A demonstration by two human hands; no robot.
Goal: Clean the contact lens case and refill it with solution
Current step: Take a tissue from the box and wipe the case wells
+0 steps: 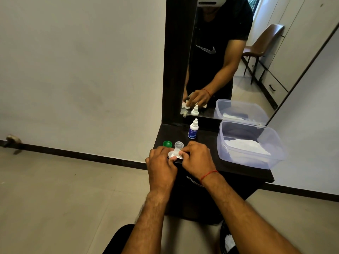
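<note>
The clear contact lens case (178, 145) rests at the front left of a dark cabinet top (209, 142), one round well showing past my fingers. My left hand (161, 162) pinches the case's near end together with a white tissue (173, 154). My right hand (197, 159) presses the same tissue against the case from the right. A green cap (167, 144) lies to the left of the case. Behind them a small white solution bottle (193, 129) with a blue label stands upright, its cap on.
A clear plastic tub (251, 143) with white tissues inside fills the right side of the cabinet top. A mirror (229, 61) rises behind the bottle. The cabinet's front edge lies just under my hands, with tiled floor below and to the left.
</note>
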